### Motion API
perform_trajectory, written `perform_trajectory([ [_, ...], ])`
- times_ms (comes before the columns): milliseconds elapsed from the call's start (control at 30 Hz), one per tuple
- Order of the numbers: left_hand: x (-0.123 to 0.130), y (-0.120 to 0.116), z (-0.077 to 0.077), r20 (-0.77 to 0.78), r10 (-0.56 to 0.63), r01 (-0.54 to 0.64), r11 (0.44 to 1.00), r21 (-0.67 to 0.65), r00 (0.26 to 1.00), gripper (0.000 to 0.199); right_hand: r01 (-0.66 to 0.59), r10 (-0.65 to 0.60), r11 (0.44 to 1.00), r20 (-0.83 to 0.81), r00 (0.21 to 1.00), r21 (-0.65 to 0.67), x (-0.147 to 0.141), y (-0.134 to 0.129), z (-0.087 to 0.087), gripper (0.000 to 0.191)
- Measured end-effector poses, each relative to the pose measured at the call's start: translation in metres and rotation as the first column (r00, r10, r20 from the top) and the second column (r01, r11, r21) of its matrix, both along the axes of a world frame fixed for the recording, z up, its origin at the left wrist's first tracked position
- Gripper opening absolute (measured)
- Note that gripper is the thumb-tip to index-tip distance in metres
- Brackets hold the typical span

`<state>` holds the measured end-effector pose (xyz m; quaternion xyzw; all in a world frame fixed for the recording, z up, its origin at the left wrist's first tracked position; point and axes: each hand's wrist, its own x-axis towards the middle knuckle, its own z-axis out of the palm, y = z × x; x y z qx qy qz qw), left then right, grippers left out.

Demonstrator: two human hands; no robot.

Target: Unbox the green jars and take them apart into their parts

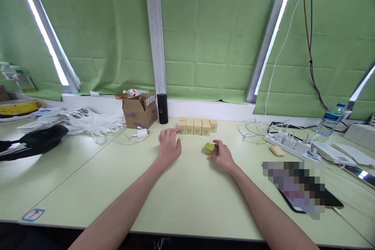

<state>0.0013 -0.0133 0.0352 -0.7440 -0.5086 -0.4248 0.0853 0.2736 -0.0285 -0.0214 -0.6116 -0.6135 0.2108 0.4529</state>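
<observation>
The right hand (223,158) has its grip curled partly open around one side of a small, rounded, glossy green thing (209,148) on the smooth, pale bench (187,199); whether thumb and fingers actually pinch it is hard to tell. The left hand (169,149) lies palm down, fingers loosely spread and holding nothing clear, its fingertips near the row of boxy tan cartons (197,127) with green labels.

A small yellow-green object (209,148) sits in the right hand's fingertips (216,150) on the table (187,203), in front of a row of small tan boxes (197,127) with green labels.
</observation>
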Motion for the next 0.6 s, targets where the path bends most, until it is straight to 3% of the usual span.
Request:
perform_trajectory([
  [100,0.010,-0.002,0.004,-0.088,-0.142,0.136,0.988,-0.077,0.986,0.036,0.038,-0.027,0.998,0.229,0.973,-0.045,-0.006,-0.001,0.003,0.053],
  [200,0.021,0.002,0.007,-0.098,-0.253,0.237,0.960,-0.151,0.962,0.036,0.039,-0.025,0.997,0.230,0.973,-0.059,-0.007,0.000,0.005,0.043],
  [300,0.032,0.008,0.005,0.023,-0.319,0.316,0.925,-0.209,0.948,0.034,-0.033,0.033,0.999,0.005,0.999,-0.004,-0.009,0.000,0.006,0.043],
  [367,0.038,0.009,-0.002,0.176,-0.338,0.372,0.902,-0.220,0.924,0.030,-0.141,0.152,0.988,-0.266,0.952,0.061,-0.013,-0.003,0.009,0.046],
  [400,0.040,0.009,-0.006,0.264,-0.344,0.403,0.890,-0.215,0.901,0.028,-0.208,0.229,0.973,-0.411,0.882,0.096,-0.017,-0.006,0.012,0.048],
  [467,0.042,0.006,-0.014,0.424,-0.349,0.460,0.866,-0.194,0.836,0.026,-0.351,0.367,0.922,-0.651,0.664,0.162,-0.025,-0.013,0.020,0.049],
  [533,0.042,0.003,-0.020,0.518,-0.355,0.505,0.844,-0.180,0.778,0.026,-0.476,0.436,0.856,-0.776,0.456,0.202,-0.033,-0.021,0.027,0.044],
  [600,0.040,-0.001,-0.022,0.554,-0.367,0.536,0.825,-0.177,0.747,0.026,-0.558,0.453,0.799,-0.834,0.316,0.223,-0.038,-0.028,0.033,0.038],
])
